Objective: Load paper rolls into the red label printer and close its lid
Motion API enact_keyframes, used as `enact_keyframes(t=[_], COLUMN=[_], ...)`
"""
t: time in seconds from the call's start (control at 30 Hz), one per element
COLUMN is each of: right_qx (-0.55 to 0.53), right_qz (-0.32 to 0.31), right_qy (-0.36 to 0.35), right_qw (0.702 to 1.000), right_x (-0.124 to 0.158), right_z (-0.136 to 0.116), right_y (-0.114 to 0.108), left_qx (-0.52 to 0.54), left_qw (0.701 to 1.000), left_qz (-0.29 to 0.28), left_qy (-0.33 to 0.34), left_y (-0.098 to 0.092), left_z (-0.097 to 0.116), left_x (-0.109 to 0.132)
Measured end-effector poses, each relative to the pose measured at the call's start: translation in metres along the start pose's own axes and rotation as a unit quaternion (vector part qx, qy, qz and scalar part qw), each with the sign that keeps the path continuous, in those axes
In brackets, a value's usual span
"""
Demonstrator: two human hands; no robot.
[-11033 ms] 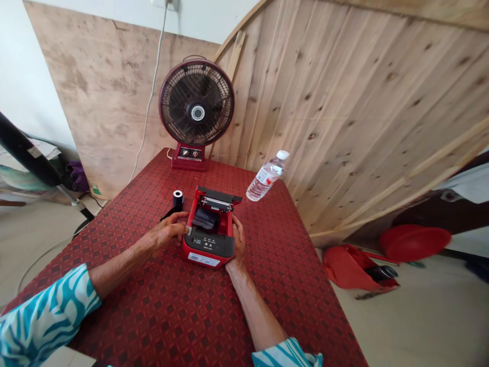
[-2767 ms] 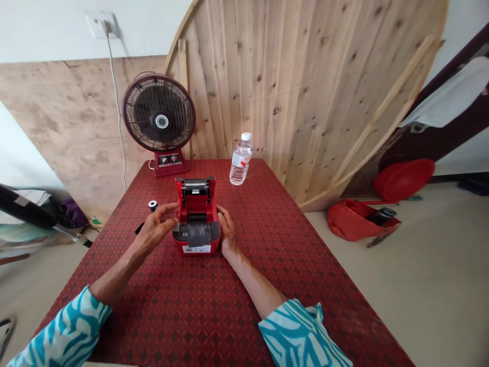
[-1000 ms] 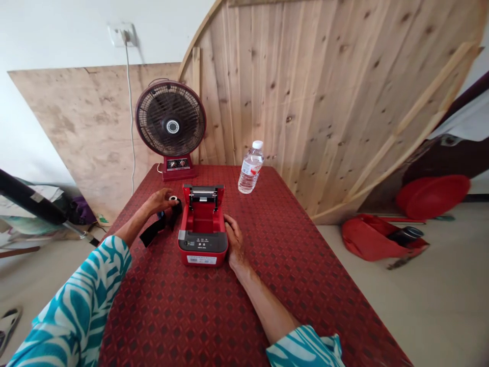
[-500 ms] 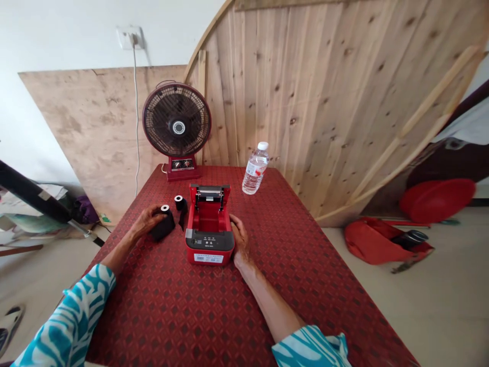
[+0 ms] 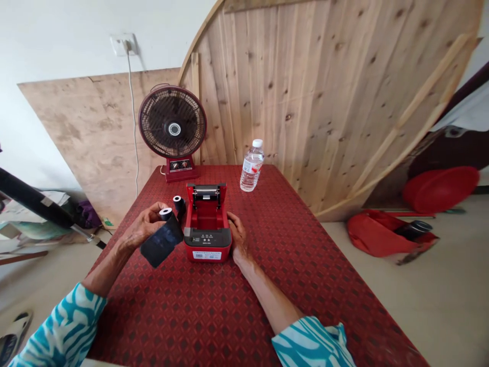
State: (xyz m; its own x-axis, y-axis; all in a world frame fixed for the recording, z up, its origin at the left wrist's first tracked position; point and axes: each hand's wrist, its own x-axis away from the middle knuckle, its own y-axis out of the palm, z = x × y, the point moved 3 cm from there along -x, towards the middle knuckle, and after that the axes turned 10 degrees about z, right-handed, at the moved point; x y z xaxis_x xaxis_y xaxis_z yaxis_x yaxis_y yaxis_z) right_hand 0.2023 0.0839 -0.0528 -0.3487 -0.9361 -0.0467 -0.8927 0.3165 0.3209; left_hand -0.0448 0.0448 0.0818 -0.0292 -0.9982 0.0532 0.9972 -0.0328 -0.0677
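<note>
A red and black printer sits on the red patterned table with its lid raised and its inside bay exposed. My right hand rests against the printer's right side, fingers curved round it. To the left, my left hand grips a black paper roll with a white-ringed core; a dark flap of its paper hangs loose toward the printer. Just behind that roll, a second black roll stands upright by the printer's left rear corner.
A dark red fan stands at the table's back left. Right of it is a clear water bottle. Wooden boards lean on the wall behind. On the floor at right lies a red bag.
My left hand has lifted the nearer black roll and moved it slightly right, and its loose paper flap now spreads out. My right hand stays at the printer. The view has shifted slightly.
</note>
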Motion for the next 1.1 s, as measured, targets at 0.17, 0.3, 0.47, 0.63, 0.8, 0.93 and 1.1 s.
enact_keyframes(t=[0.17, 0.3, 0.47, 0.63, 0.8, 0.93, 1.1], right_qx=[-0.001, 0.009, 0.018, 0.021, 0.022, 0.021, 0.027], right_qz=[-0.006, -0.001, -0.012, -0.008, -0.005, -0.008, -0.008], right_qy=[-0.016, -0.024, -0.036, -0.036, -0.044, -0.048, -0.043], right_qw=[1.0, 1.0, 0.999, 0.999, 0.999, 0.999, 0.999], right_x=[0.002, 0.001, -0.001, -0.001, 0.0, 0.0, 0.0], right_z=[-0.003, -0.001, 0.0, -0.002, -0.004, -0.005, -0.005], right_y=[0.002, 0.001, 0.002, 0.002, 0.002, 0.002, 0.002], left_qx=[-0.154, -0.308, -0.462, -0.593, -0.646, -0.636, -0.599], left_qw=[0.985, 0.928, 0.839, 0.765, 0.721, 0.73, 0.752], left_qz=[-0.031, -0.06, -0.083, -0.068, -0.069, -0.102, -0.17], left_qy=[0.077, 0.203, 0.274, 0.242, 0.239, 0.226, 0.214], left_y=[0.02, 0.042, 0.074, 0.094, 0.106, 0.113, 0.11], left_z=[0.015, 0.028, 0.027, 0.014, 0.0, -0.009, 0.001], left_x=[0.001, -0.011, -0.034, -0.051, -0.063, -0.079, -0.081])
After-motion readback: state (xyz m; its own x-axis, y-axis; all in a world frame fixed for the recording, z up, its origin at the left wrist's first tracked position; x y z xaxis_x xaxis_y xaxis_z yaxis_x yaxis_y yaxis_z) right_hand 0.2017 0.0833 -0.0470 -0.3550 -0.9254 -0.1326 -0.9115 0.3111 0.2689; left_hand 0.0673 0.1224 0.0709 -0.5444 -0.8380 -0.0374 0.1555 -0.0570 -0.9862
